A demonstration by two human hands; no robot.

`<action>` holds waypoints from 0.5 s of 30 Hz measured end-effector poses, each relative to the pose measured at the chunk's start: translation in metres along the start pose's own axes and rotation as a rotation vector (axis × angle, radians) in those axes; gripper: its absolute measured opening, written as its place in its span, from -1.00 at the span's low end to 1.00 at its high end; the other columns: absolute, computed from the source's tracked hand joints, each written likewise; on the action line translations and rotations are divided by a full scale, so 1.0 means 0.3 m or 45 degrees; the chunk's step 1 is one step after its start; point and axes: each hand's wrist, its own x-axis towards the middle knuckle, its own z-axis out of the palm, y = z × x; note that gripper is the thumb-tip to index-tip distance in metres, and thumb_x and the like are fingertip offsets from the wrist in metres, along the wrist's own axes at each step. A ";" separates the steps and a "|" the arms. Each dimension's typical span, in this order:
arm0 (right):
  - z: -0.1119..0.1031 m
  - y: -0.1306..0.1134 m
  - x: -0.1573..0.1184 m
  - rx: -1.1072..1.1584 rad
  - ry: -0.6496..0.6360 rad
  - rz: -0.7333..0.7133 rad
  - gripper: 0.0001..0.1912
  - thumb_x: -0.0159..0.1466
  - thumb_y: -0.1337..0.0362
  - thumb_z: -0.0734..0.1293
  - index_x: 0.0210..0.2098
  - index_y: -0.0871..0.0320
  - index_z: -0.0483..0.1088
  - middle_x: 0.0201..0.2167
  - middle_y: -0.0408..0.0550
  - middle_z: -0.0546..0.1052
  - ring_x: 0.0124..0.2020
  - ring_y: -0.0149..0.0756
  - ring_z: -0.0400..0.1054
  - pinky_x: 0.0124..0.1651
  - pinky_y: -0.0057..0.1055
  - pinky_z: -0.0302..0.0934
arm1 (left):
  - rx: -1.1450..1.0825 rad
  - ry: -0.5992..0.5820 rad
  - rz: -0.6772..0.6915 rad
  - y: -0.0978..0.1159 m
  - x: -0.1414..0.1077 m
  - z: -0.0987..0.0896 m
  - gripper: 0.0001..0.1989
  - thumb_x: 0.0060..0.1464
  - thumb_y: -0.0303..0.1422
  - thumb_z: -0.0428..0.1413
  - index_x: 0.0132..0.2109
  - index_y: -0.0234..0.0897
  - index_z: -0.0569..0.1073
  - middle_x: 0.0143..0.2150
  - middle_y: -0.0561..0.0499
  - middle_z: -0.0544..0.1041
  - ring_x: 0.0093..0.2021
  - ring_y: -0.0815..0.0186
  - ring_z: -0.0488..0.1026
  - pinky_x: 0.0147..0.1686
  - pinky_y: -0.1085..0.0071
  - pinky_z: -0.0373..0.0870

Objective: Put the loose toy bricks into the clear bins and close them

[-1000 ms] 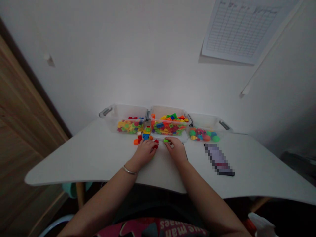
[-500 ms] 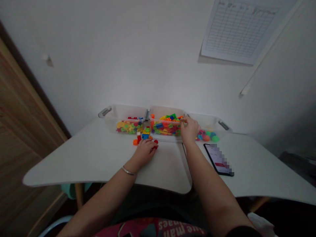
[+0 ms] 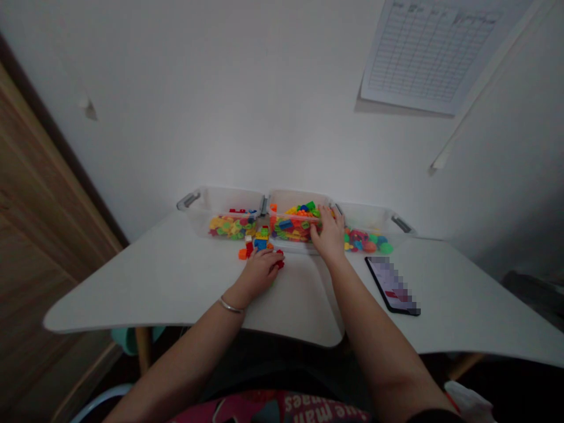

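Note:
My left hand (image 3: 259, 271) rests on the white table (image 3: 145, 288), its fingers curled around a small red toy brick (image 3: 279, 264). Just beyond it lies a loose pile of orange, red, blue and yellow bricks (image 3: 259, 241). My right hand (image 3: 328, 234) sits with its fingers spread over the front of a clear plastic bin (image 3: 297, 198) full of multicoloured bricks. Whatever is under that palm is hidden.
A second clear bin (image 3: 229, 202) holds yellow and green pieces at the left. A third (image 3: 365, 216) holds rounded coloured pieces at the right. A phone (image 3: 391, 286) lies on the table's right side. A wooden door (image 3: 44, 235) stands left.
My right hand has moved from the table front onto the middle bin, and the green brick it held earlier no longer shows. My left hand has stayed in nearly the same place.

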 end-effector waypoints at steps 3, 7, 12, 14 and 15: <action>-0.012 -0.024 -0.035 0.115 0.080 -0.008 -0.52 0.23 0.33 0.23 0.15 0.19 0.34 0.16 0.15 0.40 0.23 -0.04 0.14 0.29 0.03 0.00 | -0.029 0.110 0.044 -0.007 0.001 0.002 -0.64 0.13 -0.50 -0.02 0.03 -0.23 0.52 0.07 -0.05 0.55 0.16 0.12 0.34 0.22 0.10 0.25; -0.002 -0.085 -0.121 0.289 -0.153 -0.153 -0.72 0.26 0.38 0.21 -0.13 0.13 0.50 -0.13 0.04 0.57 -0.04 -0.15 0.37 0.13 -0.13 0.18 | 0.018 0.201 0.024 -0.012 0.002 0.000 -0.66 0.12 -0.50 -0.01 -0.01 -0.24 0.52 0.02 -0.04 0.57 0.15 0.11 0.32 0.24 0.09 0.23; 0.044 -0.139 -0.216 0.336 -0.570 -0.294 -0.77 0.23 0.37 0.31 -0.14 0.11 0.52 -0.14 -0.01 0.60 -0.07 -0.18 0.39 0.09 -0.21 0.21 | 0.135 0.285 -0.092 -0.012 0.004 -0.009 -0.69 0.11 -0.47 0.01 -0.04 -0.26 0.54 0.03 -0.09 0.56 0.14 0.08 0.34 0.28 0.04 0.15; 0.053 -0.144 -0.236 0.295 -0.643 -0.324 -0.73 0.21 0.38 0.33 -0.09 0.12 0.50 -0.10 0.01 0.59 -0.05 -0.17 0.37 0.09 -0.21 0.21 | 0.167 0.305 -0.128 -0.011 0.003 -0.014 -0.69 0.10 -0.47 0.03 -0.04 -0.26 0.55 0.04 -0.11 0.55 0.14 0.08 0.35 0.28 0.05 0.15; 0.054 -0.144 -0.242 0.278 -0.667 -0.339 -0.71 0.21 0.39 0.34 -0.07 0.12 0.50 -0.09 0.02 0.58 -0.04 -0.16 0.36 0.09 -0.20 0.21 | 0.185 0.312 -0.144 -0.010 0.002 -0.015 -0.69 0.09 -0.46 0.03 -0.04 -0.26 0.55 0.05 -0.11 0.54 0.14 0.07 0.34 0.27 0.05 0.15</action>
